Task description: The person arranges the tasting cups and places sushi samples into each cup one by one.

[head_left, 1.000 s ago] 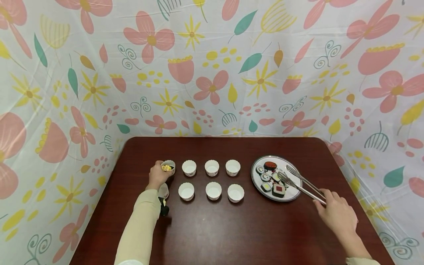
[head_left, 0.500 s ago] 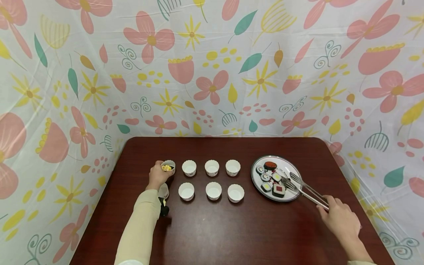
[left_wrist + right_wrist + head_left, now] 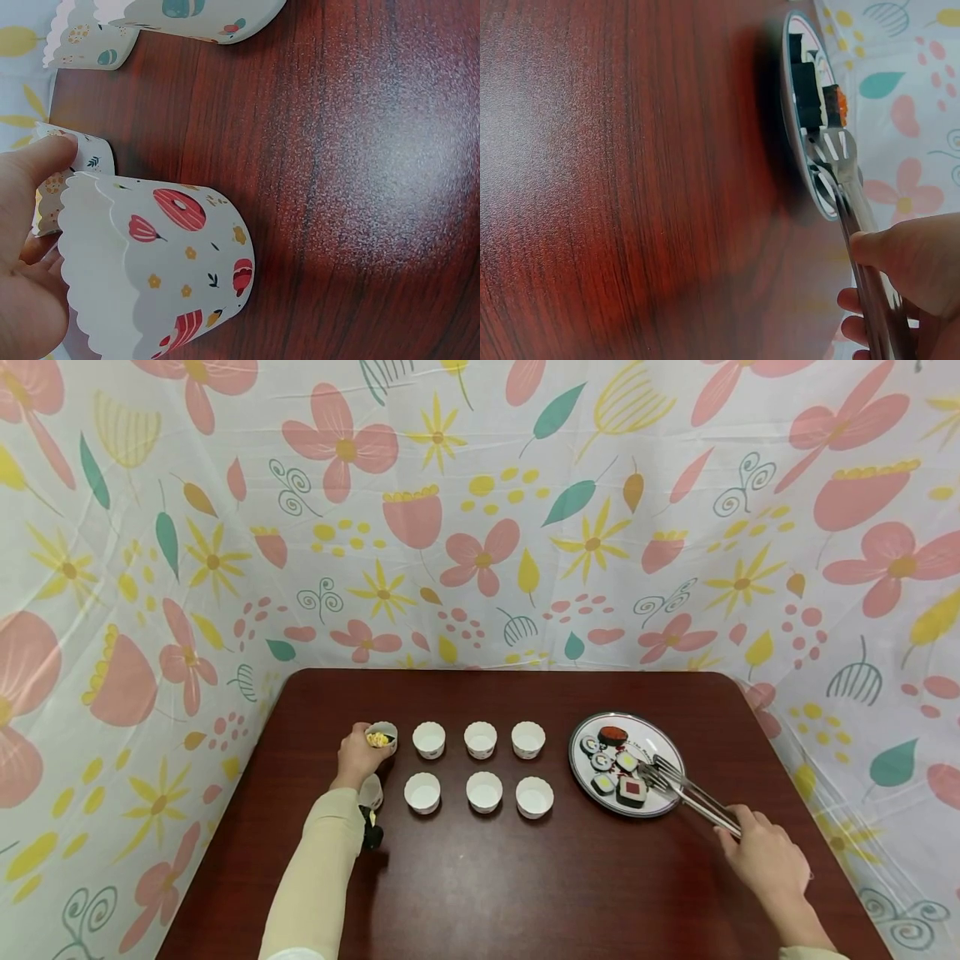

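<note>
My left hand (image 3: 358,758) holds the back-left white paper baking cup (image 3: 387,732), its thumb at the rim. A piece with a yellow topping (image 3: 377,740) and a dark edge shows in that cup. In the left wrist view, my thumb lies on the printed wall of this cup (image 3: 94,154), behind a nearer one. On the right, my right hand (image 3: 768,856) grips metal tongs (image 3: 708,807), with the thumb along one arm. Their fork-like tips overlap the right part of a round plate (image 3: 660,732), beside the sushi pieces (image 3: 632,791). No piece shows between the tips.
More white paper cups (image 3: 484,793) stand in two rows across the dark wooden table (image 3: 480,893). The front-left cup (image 3: 371,793) is partly behind my left forearm, and a dark piece (image 3: 371,829) shows beside my sleeve. A floral cloth (image 3: 480,527) hangs behind the table.
The tongs have shifted right on the plate, away from the sushi pieces, and their tips have come closer together. My left hand stays at the same cup.
</note>
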`<action>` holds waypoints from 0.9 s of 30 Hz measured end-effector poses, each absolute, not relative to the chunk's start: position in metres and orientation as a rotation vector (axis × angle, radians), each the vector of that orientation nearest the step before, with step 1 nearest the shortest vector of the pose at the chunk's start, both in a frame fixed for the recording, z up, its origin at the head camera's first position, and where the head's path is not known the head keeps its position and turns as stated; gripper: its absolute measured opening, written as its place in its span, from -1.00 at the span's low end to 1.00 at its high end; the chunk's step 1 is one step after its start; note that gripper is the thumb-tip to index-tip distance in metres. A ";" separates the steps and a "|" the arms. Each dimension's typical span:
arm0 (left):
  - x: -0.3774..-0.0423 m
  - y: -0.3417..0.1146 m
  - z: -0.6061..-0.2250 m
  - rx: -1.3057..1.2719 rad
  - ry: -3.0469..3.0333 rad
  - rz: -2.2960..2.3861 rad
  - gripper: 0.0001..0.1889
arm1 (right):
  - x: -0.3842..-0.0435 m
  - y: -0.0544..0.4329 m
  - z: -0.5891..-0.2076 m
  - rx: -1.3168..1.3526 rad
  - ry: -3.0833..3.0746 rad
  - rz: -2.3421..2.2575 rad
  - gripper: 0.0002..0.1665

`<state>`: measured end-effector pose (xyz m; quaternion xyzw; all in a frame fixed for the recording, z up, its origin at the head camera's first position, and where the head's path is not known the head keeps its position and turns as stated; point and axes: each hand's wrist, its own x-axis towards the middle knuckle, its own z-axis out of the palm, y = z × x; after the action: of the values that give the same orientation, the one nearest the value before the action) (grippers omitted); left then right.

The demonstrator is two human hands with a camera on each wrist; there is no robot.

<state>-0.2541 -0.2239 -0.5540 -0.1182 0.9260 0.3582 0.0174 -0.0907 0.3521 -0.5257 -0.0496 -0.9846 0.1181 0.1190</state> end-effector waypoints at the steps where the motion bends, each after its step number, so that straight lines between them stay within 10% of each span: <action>1: -0.254 -0.224 -0.554 -0.366 2.880 1.108 -0.29 | -0.091 0.352 -0.526 -0.147 -2.879 0.346 -0.59; 27: -0.254 -0.224 -0.552 -0.323 2.862 1.076 -0.19 | -0.091 0.352 -0.526 -0.121 -2.817 0.333 -0.62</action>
<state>-0.2539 -0.2240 -0.5518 -0.1050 0.9304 0.3497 0.0333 -0.0905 0.3523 -0.5261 -0.0421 -0.9808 0.1161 0.1507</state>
